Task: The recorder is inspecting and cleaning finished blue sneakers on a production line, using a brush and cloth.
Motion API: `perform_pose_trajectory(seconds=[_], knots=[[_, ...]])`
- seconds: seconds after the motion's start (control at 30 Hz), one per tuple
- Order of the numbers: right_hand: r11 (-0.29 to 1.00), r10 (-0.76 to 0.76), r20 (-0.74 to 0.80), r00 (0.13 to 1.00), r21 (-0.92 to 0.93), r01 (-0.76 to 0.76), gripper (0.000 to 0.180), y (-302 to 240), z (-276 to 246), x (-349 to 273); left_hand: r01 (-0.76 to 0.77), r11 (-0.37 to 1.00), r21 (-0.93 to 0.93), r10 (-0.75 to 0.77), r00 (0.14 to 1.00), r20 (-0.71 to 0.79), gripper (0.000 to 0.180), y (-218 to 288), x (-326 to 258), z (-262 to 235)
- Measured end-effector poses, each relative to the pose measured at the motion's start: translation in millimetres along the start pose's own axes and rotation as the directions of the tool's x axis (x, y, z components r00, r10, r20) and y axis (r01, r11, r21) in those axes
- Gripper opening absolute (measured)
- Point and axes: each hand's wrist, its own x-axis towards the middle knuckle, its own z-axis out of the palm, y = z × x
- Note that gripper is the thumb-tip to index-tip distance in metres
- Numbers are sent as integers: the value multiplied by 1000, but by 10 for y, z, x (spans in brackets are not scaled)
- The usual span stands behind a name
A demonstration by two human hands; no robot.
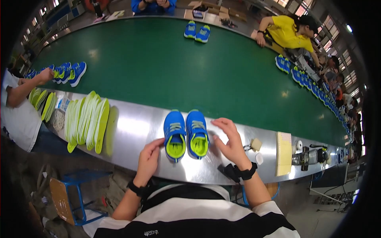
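Observation:
A pair of small blue sneakers with lime-green linings stands upright on the metal ledge before me, toes pointing away. The left sneaker (174, 131) and the right sneaker (197, 133) are side by side, almost touching. Beside the left one is my left hand (149, 158), its fingertips at the shoe's outer side near the heel; the fingers are stretched and I see nothing in them. My right hand (230, 143) hovers a little right of the pair, thumb and fingers spread, with nothing in its grasp. Both wrists wear black bands.
Lime-green insoles (88, 121) stand stacked at the left. The green conveyor belt (151, 63) carries more blue sneakers (197, 31). To the right lie a yellow pad (283, 152), a small beige block (256, 144) and a glass jar (311, 157). Co-workers sit around the belt; a stool (63, 202) stands lower left.

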Motion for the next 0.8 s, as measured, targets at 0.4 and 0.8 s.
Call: perform_pose_trajectory(seconds=[0.4,0.8], knots=[[590,-506,575,643,-313,744,11,-396,30,777,-264,846,463,335,939,-76,19,178,-118,-220],[724,137,-416,899,-577,-377,44,1488,-1329,3104,-319,717,620,427,904,-29,22,81,-83,-118]])
